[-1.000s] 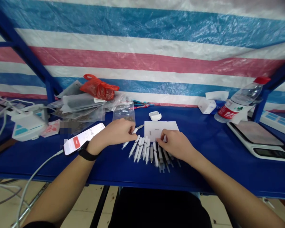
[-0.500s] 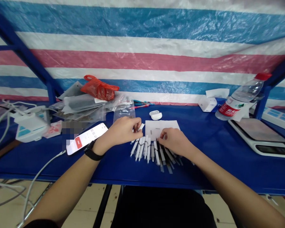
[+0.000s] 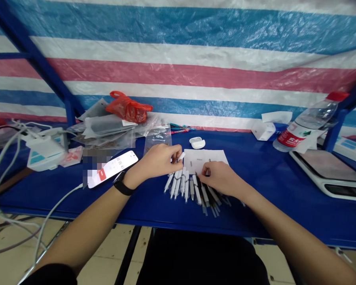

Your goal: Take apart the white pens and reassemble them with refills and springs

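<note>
The left hand grasps a white pen-like piece between thumb and bent fingers, just above the left edge of a white sheet on the blue table. The right hand is curled low at the near edge of that sheet, thumb and fingertips close together at the far ends of some dark slender pieces; whether it grips one of them I cannot tell. To their left, white pens lie side by side in a loose fan, near the left hand and pointing towards the near edge of the table. The likeliest trouble is a mix-up or a scatter: the pieces lie so close together, some overlapping, that fingers taking one could drag its neighbours out of line or send one rolling off the near edge. The left hand's hold looks small and towards one end, so the white piece could twist or slip if pushed. The sheet appears unweighted, and a brush of the right hand might slide it. Farther left, a sweep of the left wrist could nudge the phone and tug its white cable.
</note>
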Demonstrator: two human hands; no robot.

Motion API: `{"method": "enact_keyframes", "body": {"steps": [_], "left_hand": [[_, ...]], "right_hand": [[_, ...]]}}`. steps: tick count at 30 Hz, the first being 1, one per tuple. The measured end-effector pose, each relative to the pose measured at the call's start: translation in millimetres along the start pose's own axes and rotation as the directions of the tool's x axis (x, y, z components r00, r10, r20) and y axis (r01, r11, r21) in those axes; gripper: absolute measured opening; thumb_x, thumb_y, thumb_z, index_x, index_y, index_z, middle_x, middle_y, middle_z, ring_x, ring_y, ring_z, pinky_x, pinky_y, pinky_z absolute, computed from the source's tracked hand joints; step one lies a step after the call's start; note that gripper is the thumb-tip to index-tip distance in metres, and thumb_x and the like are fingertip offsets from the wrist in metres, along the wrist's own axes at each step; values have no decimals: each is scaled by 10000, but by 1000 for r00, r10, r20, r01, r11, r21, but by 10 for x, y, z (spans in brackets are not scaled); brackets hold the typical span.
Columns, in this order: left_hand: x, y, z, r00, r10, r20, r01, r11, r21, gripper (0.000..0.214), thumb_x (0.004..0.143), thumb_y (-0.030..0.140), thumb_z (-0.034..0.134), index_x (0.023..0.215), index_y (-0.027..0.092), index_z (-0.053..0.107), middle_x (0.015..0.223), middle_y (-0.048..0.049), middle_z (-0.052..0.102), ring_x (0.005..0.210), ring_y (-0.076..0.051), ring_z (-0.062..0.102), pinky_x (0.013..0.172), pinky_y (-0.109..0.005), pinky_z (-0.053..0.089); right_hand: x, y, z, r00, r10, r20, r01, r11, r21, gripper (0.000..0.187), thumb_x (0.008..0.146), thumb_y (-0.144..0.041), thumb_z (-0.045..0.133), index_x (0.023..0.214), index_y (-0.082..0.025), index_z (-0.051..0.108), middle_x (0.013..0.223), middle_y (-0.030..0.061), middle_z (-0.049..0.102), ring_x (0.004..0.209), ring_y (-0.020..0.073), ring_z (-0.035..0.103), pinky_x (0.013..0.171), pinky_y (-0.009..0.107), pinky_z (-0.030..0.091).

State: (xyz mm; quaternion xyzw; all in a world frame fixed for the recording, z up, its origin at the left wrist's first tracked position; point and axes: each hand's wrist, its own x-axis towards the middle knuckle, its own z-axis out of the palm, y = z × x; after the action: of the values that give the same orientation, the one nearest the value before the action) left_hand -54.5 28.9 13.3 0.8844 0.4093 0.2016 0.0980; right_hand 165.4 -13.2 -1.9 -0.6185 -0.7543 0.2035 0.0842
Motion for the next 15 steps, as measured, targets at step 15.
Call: {"method": "enact_keyframes", "body": {"steps": [15], "left_hand": [[-77,195,151,973,219,-76,-230,949,-217,68,813,244,496,775,224,443,623,57,526,539,-98,516,569,-215,370]], "right_hand": [[-77,131,-313,734,58,-677,580,465,669,369,846,-553,734,808,-243,538,602,-56,584,468,101,475,487,253,386]]}}
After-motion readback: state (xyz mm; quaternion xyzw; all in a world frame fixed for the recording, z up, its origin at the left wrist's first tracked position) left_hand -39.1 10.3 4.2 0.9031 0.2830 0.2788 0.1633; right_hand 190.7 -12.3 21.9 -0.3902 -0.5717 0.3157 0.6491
